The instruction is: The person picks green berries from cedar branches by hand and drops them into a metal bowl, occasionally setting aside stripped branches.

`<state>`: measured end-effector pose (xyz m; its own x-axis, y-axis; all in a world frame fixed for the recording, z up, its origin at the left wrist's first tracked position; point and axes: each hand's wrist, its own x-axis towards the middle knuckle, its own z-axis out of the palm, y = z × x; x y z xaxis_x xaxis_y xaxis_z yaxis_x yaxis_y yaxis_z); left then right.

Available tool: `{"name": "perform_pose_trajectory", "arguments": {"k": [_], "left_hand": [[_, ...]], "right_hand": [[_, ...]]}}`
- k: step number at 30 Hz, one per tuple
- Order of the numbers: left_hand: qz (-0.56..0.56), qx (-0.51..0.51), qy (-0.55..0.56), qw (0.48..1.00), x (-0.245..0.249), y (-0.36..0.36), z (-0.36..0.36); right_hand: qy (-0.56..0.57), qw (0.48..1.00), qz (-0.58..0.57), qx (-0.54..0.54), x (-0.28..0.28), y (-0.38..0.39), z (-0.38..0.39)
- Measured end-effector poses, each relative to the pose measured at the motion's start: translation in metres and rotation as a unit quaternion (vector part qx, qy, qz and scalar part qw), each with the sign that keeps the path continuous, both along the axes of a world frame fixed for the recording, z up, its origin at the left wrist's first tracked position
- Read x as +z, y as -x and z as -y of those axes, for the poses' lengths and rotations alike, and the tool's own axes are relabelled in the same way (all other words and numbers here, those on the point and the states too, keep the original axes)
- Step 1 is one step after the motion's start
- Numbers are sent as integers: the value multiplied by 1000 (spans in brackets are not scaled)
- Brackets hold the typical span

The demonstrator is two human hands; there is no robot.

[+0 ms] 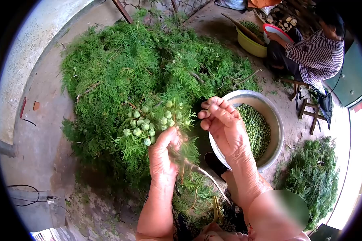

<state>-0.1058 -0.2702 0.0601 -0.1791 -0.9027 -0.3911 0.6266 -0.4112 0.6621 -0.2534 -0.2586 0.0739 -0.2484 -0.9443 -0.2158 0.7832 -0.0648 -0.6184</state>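
Note:
My left hand [167, 142] is closed around a leafy green conifer sprig [134, 150], with several pale green seed cones [145, 126] clustered above the thumb. To its right, my right hand [227, 126] is raised palm up, with thumb and fingers curled together. Whatever is between those fingertips, if anything, I cannot make out. The right hand overlaps the near-left rim of a wide metal basin [280, 124]. Inside the basin lie many loose green cones [257, 130].
A large heap of cut conifer branches [120, 68] fills the floor ahead, with a smaller pile [313, 172] at right. A seated person [313, 54] works beside a yellow basin [251, 44] and a red-rimmed white bowl [279, 32]. A small wooden stool [311, 114] stands nearby.

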Motion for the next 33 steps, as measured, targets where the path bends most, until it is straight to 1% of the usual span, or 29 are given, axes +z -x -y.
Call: {"name": "perform_pose_trajectory", "arguments": {"k": [4, 6, 7, 12, 15, 17, 20, 26, 29, 33], "left_hand": [[8, -5, -18, 1000, 7, 3, -2], [1, -21, 2, 1000, 3, 1, -1], [-2, -29, 13, 999, 1, 0, 0], [20, -2, -2, 1000, 5, 6, -2], [42, 4, -12, 999, 16, 10, -5], [49, -11, -8, 999, 14, 9, -5], [28, -31, 5, 999, 6, 2, -4], [21, -32, 23, 999, 1, 1, -3], [43, -25, 27, 998, -3, 1, -4], [12, -45, -6, 999, -4, -1, -4]], "right_hand": [[-11, 992, -31, 126, -4, -7, -5], [-6, 989, -23, 144, -5, -13, -6], [-9, 990, -24, 136, -5, -15, -6], [-28, 991, -55, 116, -1, -19, -5], [-16, 980, -143, 140, -4, -16, -4], [-24, 983, -130, 130, -6, -17, -5], [-28, 985, -130, 110, -5, -21, -5], [-23, 986, -132, 104, -7, -22, -6], [-22, 988, -118, 99, -10, -21, -4], [-15, 988, -122, 88, -16, -23, -4]]}}
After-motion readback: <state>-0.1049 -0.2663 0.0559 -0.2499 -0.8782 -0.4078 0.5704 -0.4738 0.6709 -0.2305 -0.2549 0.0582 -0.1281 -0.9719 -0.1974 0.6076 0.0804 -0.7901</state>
